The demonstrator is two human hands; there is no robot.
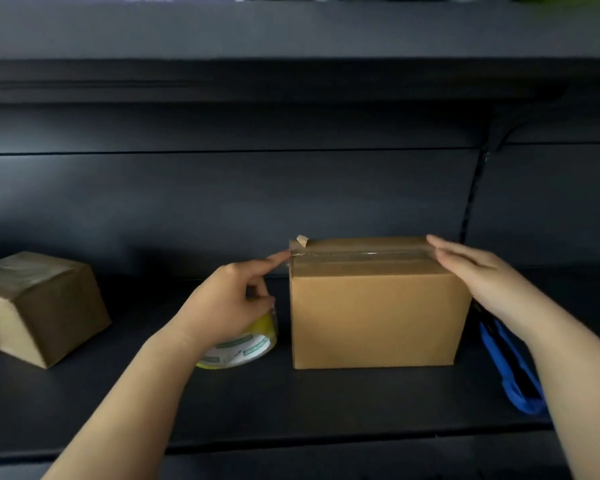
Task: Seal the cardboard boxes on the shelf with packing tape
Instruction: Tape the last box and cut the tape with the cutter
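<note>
Fingers of my right hand [478,271] lie flat and straight on the right end of the tall brown cardboard box [378,306], pressing the clear strip of packing tape [361,255] over the edge. My left hand [222,303] points its forefinger at the strip's left end while the other fingers curl round the yellow-and-white tape roll [246,348], just left of the box. The strip runs left to right along the top seam, between both hands. Everything sits on a dark metal shelf [291,403]; a second, darker cardboard box [39,306] stands well apart to the left, and a blue utility knife [510,368] lies near my right forearm.
</note>
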